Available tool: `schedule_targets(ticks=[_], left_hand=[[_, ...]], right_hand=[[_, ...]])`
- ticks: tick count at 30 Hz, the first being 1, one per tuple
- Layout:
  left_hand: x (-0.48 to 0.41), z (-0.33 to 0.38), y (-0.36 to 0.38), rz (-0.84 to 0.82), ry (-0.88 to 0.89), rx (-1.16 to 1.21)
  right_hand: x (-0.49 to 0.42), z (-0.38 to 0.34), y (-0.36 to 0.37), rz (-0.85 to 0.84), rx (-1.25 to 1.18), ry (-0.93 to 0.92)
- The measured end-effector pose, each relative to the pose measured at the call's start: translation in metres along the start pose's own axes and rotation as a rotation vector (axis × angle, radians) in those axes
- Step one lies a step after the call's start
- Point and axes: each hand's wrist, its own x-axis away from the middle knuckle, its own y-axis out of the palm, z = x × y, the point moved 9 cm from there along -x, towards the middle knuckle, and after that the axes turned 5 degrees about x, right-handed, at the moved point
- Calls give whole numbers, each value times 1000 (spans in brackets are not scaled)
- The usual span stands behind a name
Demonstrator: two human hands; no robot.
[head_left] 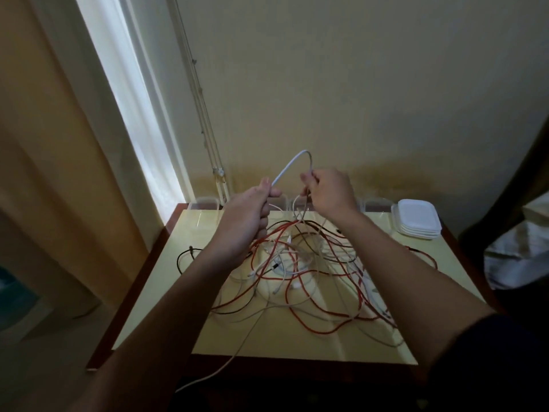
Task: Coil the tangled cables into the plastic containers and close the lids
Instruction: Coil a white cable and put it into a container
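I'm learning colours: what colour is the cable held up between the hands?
White. The cable shows best in the head view, looped between left hand and right hand.

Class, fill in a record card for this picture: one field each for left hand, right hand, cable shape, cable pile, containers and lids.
Left hand: grips one side of the white cable
Right hand: pinches its other side
Cable shape: arches up between the hands
Cable pile: red, white and dark, tangled on the table
Containers: clear, along the table's far edge
Lids: white, stacked at the far right corner
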Motion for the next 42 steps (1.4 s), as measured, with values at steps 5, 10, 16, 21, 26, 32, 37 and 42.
schedule_targets(ticks=[5, 10, 16, 21, 26, 32, 37, 42], left_hand=[[-2, 13, 6, -22, 41, 181], [-6, 27, 12, -19, 94, 139], [1, 21, 35, -154, -64, 427], [10, 28, 39, -259, -187, 866], [3, 33, 8, -97, -171, 978], [2, 16, -14, 124, -148, 1055], [2, 11, -21, 247, -80, 749], [4, 25, -12, 155, 68, 450]], right_hand=[[-9, -30, -57, 82, -247, -72], [-15, -55, -117, 274, -405, -224], [-2, -41, -118, 270, -354, -144], [26, 7, -59, -71, -114, -76], [70, 55, -16, -252, -138, -15], [117, 102, 16, -221, -313, 31], [127, 72, 5, -200, -358, -51], [118, 10, -24, -188, -81, -314]])
